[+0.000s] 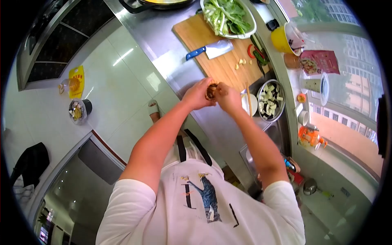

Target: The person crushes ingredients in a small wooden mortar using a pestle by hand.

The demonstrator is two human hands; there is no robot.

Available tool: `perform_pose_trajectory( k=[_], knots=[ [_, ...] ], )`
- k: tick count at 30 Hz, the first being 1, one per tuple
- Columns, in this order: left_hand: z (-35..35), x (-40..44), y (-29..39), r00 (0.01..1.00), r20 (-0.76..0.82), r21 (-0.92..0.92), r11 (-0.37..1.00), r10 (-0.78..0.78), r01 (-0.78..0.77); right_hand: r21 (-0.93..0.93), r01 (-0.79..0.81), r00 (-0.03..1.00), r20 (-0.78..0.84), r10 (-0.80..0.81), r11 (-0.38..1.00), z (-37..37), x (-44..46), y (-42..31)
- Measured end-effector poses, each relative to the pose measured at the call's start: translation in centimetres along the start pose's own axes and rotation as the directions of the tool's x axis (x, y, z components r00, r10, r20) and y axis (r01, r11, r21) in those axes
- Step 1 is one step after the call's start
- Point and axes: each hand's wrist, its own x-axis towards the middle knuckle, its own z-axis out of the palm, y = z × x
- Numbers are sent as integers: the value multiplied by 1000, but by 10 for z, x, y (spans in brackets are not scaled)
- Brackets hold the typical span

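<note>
Above the counter's front edge, my left hand (197, 94) is wrapped round a small brown jar (211, 91). My right hand (229, 98) is closed at the jar's other side, its fingers at the opening; whether they pinch anything is hidden. Beyond them lies a wooden cutting board (196, 34) bearing a cleaver (219, 49) with a blue handle, garlic cloves (241, 63) and red and green peppers (258, 55). To the right, chopsticks (248, 98) rest across a white bowl (253, 107), next to a metal bowl of cut eggplant (269, 100).
A white basin of leafy greens (230, 18) overlaps the board's far edge, and a pan (159, 5) stands at the top. Along the windowsill are a yellow container (281, 40), a pink packet (322, 62) and an orange-capped bottle (311, 138). The sink (249, 157) is at the lower right.
</note>
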Motion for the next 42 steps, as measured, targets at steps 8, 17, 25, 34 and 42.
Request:
perform_pose_trajectory(
  k=[8, 17, 25, 34, 42],
  knots=[
    [6, 0, -7, 999, -30, -16, 1000, 21, -21, 44, -122, 983, 142, 115, 992, 0, 14, 4],
    [3, 1, -2, 1000, -19, -11, 1000, -8, 8, 131, -134, 973, 206, 105, 982, -3, 17, 6],
    [13, -3, -10, 999, 39, -13, 1000, -25, 25, 0, -97, 991, 95, 97, 995, 2, 7, -6],
    [10, 2, -10, 994, -95, 6, 999, 55, -54, 31, -87, 995, 57, 85, 996, 3, 15, -6],
    [8, -6, -4, 1000, 6, -15, 1000, 21, -21, 37, -80, 996, 37, 78, 996, 4, 6, -1]
  ],
)
